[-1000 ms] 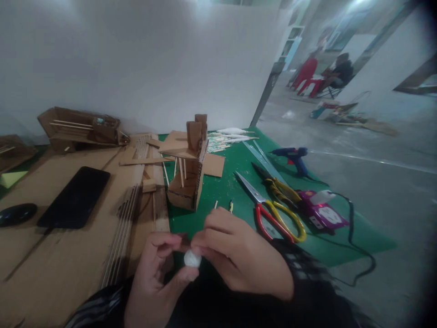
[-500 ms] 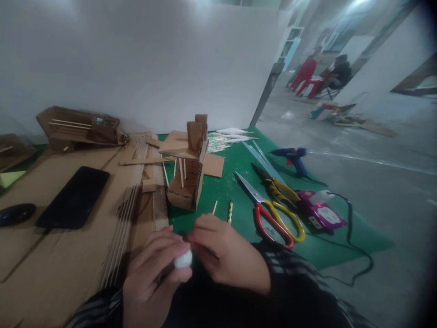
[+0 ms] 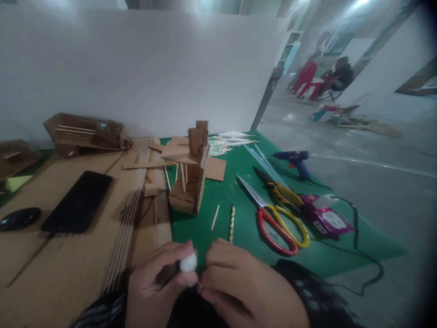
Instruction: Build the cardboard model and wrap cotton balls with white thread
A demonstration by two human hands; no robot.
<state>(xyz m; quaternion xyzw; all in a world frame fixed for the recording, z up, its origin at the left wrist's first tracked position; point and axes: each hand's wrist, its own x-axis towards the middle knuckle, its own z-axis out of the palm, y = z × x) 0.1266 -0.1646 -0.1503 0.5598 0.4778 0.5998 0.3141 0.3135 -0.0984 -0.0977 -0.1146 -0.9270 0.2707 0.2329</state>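
Observation:
Between the thumb and fingers of my left hand [image 3: 164, 282] is a small white roundish thing [image 3: 188, 262], its exact kind unclear. Close beside it, my right hand [image 3: 242, 282] is closed with its fingertips pinched together; a short thin pale line shows at them, too fine to name. Just beyond my hands, a short wooden stick [image 3: 215, 217] and a yellow-and-dark patterned pencil [image 3: 231, 223] lie on the green table surface [image 3: 218, 193]. Farther off stands a small cardboard structure [image 3: 187, 191] with thin sticks set upright inside it.
To the right lie scissors [image 3: 278, 223], pliers [image 3: 283, 191], a blue glue gun [image 3: 295, 159] and a purple power socket [image 3: 326, 216] with its cord. Left are a phone [image 3: 78, 200], a mouse [image 3: 20, 218] and cardboard sheets [image 3: 68, 269]. A white panel [image 3: 143, 73] rises behind.
Both hands have come nearer to me and moved slightly apart. More of the white thing shows, and the short stick and pencil are less covered. The view has tilted slightly.

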